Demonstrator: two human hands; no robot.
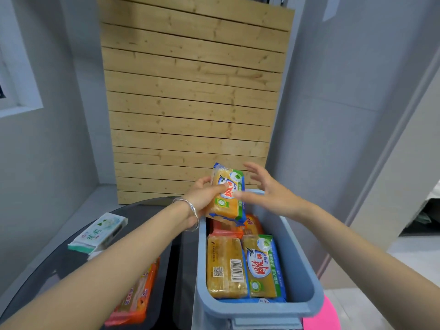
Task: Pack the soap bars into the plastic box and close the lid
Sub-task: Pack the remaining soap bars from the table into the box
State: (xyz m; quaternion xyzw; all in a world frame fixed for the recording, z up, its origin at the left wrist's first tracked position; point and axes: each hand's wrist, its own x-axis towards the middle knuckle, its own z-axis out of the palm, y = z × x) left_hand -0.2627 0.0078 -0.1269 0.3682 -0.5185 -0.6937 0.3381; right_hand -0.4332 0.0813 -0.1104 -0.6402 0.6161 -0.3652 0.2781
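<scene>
My left hand (204, 198) grips a yellow soap bar (227, 194) in a blue and green wrapper, held upright over the far end of the blue-grey plastic box (307, 277). Beside that bar hovers my right hand (264, 189), fingers spread and holding nothing. Several wrapped soap bars (242, 265) lie packed inside the box, yellow ones at the near end and orange ones (228, 228) further back. A white and green soap bar (100, 232) and an orange-wrapped soap bar (135, 298) lie on the dark table left of the box. No lid is recognisable.
A round dark table (59, 265) holds the box and loose bars. A wooden slatted panel (190, 96) leans against the grey wall behind. A pink object (323, 315) shows under the box's near right corner.
</scene>
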